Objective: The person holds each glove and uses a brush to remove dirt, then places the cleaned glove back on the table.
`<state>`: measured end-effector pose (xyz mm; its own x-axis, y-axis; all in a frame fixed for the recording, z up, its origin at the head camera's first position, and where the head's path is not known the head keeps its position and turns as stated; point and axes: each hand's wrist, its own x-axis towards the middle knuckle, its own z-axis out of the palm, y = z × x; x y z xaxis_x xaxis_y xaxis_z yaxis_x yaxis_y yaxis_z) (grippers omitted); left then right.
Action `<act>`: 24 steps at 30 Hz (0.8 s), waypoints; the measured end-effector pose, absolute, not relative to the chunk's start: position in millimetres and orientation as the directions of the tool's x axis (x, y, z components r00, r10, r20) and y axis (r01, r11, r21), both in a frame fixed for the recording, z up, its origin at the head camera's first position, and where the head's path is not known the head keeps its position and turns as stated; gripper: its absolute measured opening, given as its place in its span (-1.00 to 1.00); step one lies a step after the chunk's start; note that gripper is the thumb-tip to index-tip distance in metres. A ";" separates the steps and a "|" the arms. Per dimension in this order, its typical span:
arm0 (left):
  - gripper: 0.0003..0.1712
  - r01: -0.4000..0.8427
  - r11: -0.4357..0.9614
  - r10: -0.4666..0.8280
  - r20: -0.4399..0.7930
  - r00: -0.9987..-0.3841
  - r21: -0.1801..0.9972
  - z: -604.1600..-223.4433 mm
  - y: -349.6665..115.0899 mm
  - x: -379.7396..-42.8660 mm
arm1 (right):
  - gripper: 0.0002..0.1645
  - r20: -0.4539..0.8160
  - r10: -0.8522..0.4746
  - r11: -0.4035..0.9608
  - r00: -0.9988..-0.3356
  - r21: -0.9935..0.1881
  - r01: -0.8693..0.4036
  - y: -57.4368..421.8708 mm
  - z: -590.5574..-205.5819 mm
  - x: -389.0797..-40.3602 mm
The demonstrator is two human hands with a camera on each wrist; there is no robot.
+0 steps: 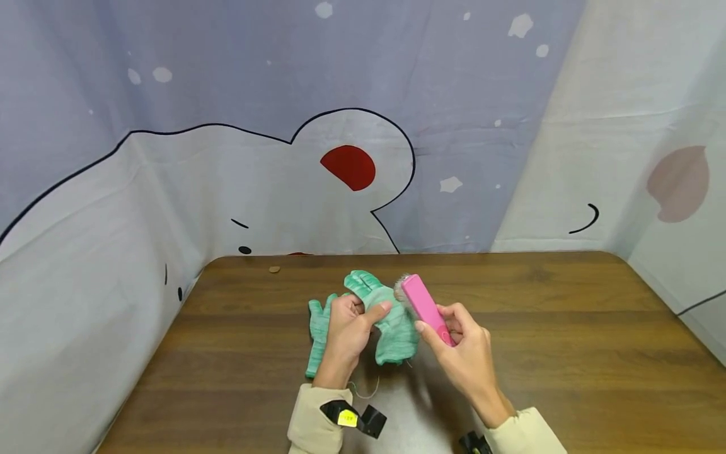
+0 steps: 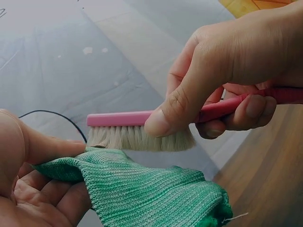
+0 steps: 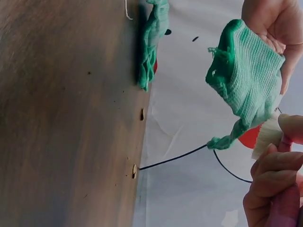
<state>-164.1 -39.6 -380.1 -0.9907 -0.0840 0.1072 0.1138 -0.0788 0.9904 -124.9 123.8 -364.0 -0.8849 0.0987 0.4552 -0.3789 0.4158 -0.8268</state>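
My left hand [image 1: 348,328] holds up a green knitted glove [image 1: 397,334], pinching it between thumb and curled fingers. In my right hand [image 1: 467,353] is a pink brush [image 1: 422,302] with pale bristles, gripped with thumb and fingers around its handle. The bristles [image 2: 137,139] face down right at the glove's upper surface, near the left thumb tip, in the left wrist view. Loose threads hang from the glove's edge in the right wrist view. A second green glove [image 1: 319,328] lies on the table to the left, partly hidden behind the left hand.
The wooden table [image 1: 539,353] runs back to a printed cloth [image 1: 465,82] hanging behind and beside it. A small brown bit [image 1: 275,269] lies near the far edge. A pale thread [image 1: 368,396] curves beside the left wrist.
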 end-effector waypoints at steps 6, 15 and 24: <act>-0.82 0.114 -0.149 -0.083 0.103 -0.991 0.982 -382.0 -40.3 -165.7 | -0.68 0.380 0.088 0.394 -0.921 -0.862 -0.318 131.5 -363.7 -127.9; -0.83 0.080 -0.333 -0.098 0.050 -0.994 0.940 -382.9 -39.1 -169.1 | -0.69 0.300 0.046 0.326 -0.953 -0.906 -0.269 135.3 -359.7 -126.1; -0.82 0.058 -0.429 -0.089 0.022 -0.996 0.901 -382.7 -39.4 -169.1 | -0.72 0.320 0.018 0.313 -0.947 -0.902 -0.299 132.9 -355.8 -124.6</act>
<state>-169.1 -39.4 -382.7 -0.9958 -0.0888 0.0221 0.0582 -0.4292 0.9013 -124.6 132.9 -355.8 -0.9472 0.0180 0.3202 -0.2989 0.3128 -0.9016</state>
